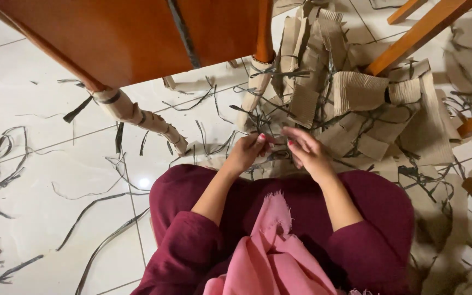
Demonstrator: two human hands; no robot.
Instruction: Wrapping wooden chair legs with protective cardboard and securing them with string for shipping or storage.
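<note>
Hands meet over the lap: left hand (245,153) and right hand (307,153), fingers pinched nearly shut on a thin dark strip (271,143), just before the cardboard pile (356,109) on the floor (39,180). Seemingly mid-untangling; next calls for a steady pull. Chair leg (137,117) stands left.

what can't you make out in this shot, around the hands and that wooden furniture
Head view only:
- What the left hand and right hand pinch: the fingers cover it and the dark strips tangle there.
- Wooden furniture: cut off by the top edge, so its kind is unclear.
- Floor under the cardboard pieces: hidden by the pile.
- The person's lap: covered by the pink cloth.
</note>
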